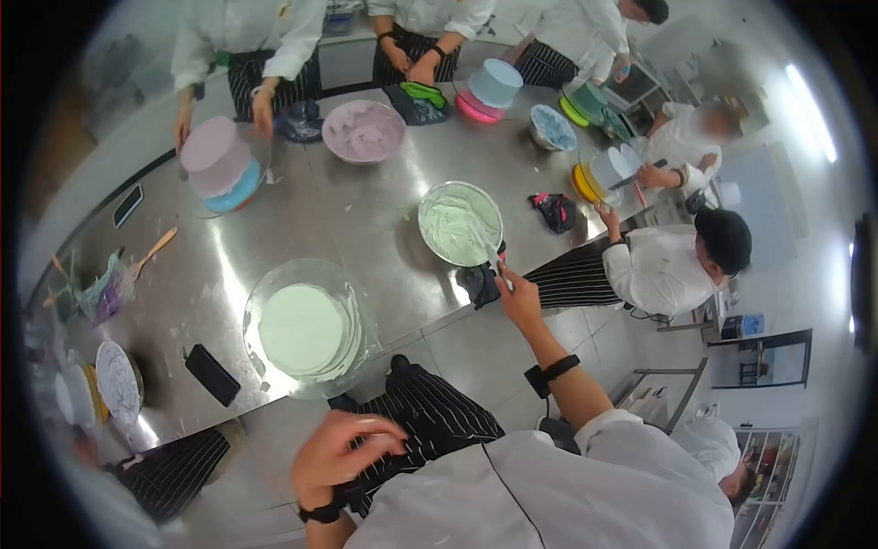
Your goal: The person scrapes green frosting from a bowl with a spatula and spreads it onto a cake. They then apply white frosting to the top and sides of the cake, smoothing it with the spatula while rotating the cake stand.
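My right hand grips the pale handle of a spatula. The spatula's blade end is in a metal bowl of pale green cream. In front of me stands a round cake coated in the same pale green, on a clear turntable plate smeared with cream along one side. Over my striped apron, near the table's front edge, hovers my left hand. It is empty, with its fingers loosely bent and apart.
A black phone lies left of the cake. Beyond it are a wooden-handled tool and piping bags. Co-workers stand around the metal table beside a pink cake, a pink cream bowl and a blue cake.
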Demonstrator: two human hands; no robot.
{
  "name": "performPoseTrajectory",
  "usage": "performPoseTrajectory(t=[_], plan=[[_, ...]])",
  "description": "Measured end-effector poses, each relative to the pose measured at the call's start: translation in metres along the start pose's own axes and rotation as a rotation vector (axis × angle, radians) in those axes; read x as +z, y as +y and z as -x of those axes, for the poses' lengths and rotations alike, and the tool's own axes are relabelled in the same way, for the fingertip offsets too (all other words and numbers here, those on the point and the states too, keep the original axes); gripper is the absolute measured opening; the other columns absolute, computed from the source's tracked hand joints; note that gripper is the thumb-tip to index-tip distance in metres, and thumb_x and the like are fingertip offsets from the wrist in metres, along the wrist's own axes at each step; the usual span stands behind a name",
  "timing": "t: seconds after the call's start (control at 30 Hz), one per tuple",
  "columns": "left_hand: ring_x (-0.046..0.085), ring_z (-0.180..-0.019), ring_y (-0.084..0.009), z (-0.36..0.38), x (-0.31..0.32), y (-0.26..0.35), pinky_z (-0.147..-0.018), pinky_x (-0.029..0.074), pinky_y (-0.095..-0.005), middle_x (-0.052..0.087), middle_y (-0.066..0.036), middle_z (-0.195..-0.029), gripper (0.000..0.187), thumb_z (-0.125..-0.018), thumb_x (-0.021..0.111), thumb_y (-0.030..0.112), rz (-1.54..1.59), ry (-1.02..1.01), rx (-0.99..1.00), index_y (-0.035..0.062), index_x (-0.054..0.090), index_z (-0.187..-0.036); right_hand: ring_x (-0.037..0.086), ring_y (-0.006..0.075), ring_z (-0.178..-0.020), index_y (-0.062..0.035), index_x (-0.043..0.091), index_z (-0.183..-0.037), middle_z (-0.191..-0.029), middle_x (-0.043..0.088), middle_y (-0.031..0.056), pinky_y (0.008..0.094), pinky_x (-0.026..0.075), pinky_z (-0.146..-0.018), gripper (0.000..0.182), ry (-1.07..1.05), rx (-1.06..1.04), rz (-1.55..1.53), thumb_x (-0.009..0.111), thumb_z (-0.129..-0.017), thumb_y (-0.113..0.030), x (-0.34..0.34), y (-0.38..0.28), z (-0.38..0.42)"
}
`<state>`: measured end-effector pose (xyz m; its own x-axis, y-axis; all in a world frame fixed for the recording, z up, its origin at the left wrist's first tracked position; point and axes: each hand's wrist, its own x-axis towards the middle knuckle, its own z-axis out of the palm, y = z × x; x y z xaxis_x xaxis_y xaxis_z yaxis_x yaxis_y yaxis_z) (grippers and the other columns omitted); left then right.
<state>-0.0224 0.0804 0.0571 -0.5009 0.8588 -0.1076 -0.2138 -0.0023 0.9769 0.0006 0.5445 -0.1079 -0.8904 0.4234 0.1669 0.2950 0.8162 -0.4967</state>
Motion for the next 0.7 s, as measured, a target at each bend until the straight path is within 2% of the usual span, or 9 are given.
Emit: performPoseTrajectory(t=[0.03, 0.07, 0.1, 0.17, 0.2, 0.27, 0.37, 0.57, 0.7], plan=[[0.074, -0.082, -0.0148, -0.051, 0.024, 0.022, -0.073, 0.056, -0.0292, 0.077, -0.008, -0.09, 0.023, -0.101, 0.064, 0.019, -0.087, -0.092, -0.188, -0.0009, 0.073, -0.107, 0.059, 0.0355, -0.057, -0.0151, 0.07, -0.136, -0.07, 0.062, 0.0234, 0.0437, 0.048, -0.059, 0.04, 0.008, -0.012, -0.009, 0.07, -0.097, -0.025, 0.008, 0.016, -0.004], [0.073, -0.081, -0.0154, -0.095, 0.046, -0.007, -0.074, 0.055, -0.0297, 0.076, -0.007, -0.088, 0.025, -0.101, 0.065, 0.024, -0.173, -0.004, -0.113, 0.0013, 0.071, -0.112, 0.063, 0.0401, -0.06, -0.0157, 0.07, -0.135, -0.072, 0.064, 0.025, 0.0458, 0.05, -0.06, 0.04, 0.017, -0.023, -0.015, 0.07, -0.097, -0.026, 0.015, 0.029, -0.002], [0.071, -0.08, -0.0175, -0.142, 0.055, -0.035, -0.075, 0.055, -0.0319, 0.075, -0.008, -0.089, 0.026, -0.101, 0.065, 0.023, -0.364, 0.164, -0.158, 0.0016, 0.07, -0.114, 0.064, 0.0415, -0.065, -0.016, 0.07, -0.135, -0.075, 0.065, 0.0252, 0.0468, 0.051, -0.062, 0.039, -0.038, 0.019, 0.017, 0.07, -0.097, -0.026, 0.015, 0.031, 0.002], [0.071, -0.082, -0.0199, -0.236, 0.056, -0.117, -0.077, 0.056, -0.0355, 0.073, -0.015, -0.113, 0.046, -0.099, 0.066, 0.024, -0.255, 0.68, -0.111, -0.0046, 0.058, -0.134, 0.068, 0.0442, -0.076, -0.0166, 0.07, -0.135, -0.08, 0.068, 0.0257, 0.0488, 0.053, -0.066, 0.039, -0.147, 0.088, 0.087, 0.07, -0.097, -0.026, -0.002, 0.028, 0.008], [0.072, -0.085, -0.0228, -0.278, 0.042, -0.173, -0.075, 0.057, -0.0364, 0.071, -0.018, -0.117, 0.056, -0.101, 0.065, 0.024, -0.437, 0.787, -0.166, -0.0074, 0.048, -0.143, 0.068, 0.0438, -0.075, -0.0167, 0.069, -0.135, -0.082, 0.069, 0.0256, 0.0483, 0.054, -0.067, 0.039, -0.172, 0.119, 0.121, 0.07, -0.098, -0.027, -0.006, 0.034, 0.013], [0.073, -0.084, -0.0246, -0.335, 0.02, -0.218, -0.073, 0.06, -0.0347, 0.069, -0.021, -0.118, 0.056, -0.101, 0.066, 0.024, 0.101, 0.855, -0.451, -0.0112, 0.047, -0.14, 0.068, 0.0432, -0.073, -0.017, 0.07, -0.135, -0.081, 0.068, 0.0254, 0.0479, 0.053, -0.066, 0.038, -0.157, 0.066, 0.081, 0.07, -0.098, -0.026, -0.016, 0.051, 0.031], [0.073, -0.084, -0.0269, -0.364, 0.013, -0.229, -0.074, 0.062, -0.0378, 0.067, -0.019, -0.114, 0.046, -0.103, 0.063, 0.021, 0.425, 0.887, -0.381, -0.0096, 0.051, -0.135, 0.067, 0.0428, -0.07, -0.0157, 0.071, -0.133, -0.077, 0.067, 0.0254, 0.0479, 0.053, -0.065, 0.036, -0.172, 0.045, 0.001, 0.07, -0.098, -0.025, -0.046, 0.073, 0.052], [0.072, -0.095, -0.0289, -0.381, 0.007, -0.239, -0.083, 0.064, -0.0433, 0.065, -0.02, -0.111, 0.022, -0.105, 0.058, 0.01, 0.443, 0.786, -0.282, -0.0056, 0.051, -0.119, 0.069, 0.043, -0.075, -0.0123, 0.074, -0.127, -0.082, 0.069, 0.024, 0.0476, 0.054, -0.067, 0.032, -0.294, 0.06, -0.043, 0.067, -0.099, -0.024, -0.099, 0.069, -0.02], [0.072, -0.08, -0.0279, -0.394, 0.009, -0.25, -0.072, 0.066, -0.0416, 0.065, -0.017, -0.097, 0.013, -0.104, 0.058, 0.007, 0.426, 0.913, -0.33, -0.0042, 0.052, -0.105, 0.068, 0.0446, -0.073, -0.0053, 0.076, -0.111, -0.081, 0.071, 0.0237, 0.0475, 0.055, -0.066, 0.027, -0.487, -0.131, 0.104, 0.062, -0.101, -0.025, -0.074, 0.097, -0.102]])
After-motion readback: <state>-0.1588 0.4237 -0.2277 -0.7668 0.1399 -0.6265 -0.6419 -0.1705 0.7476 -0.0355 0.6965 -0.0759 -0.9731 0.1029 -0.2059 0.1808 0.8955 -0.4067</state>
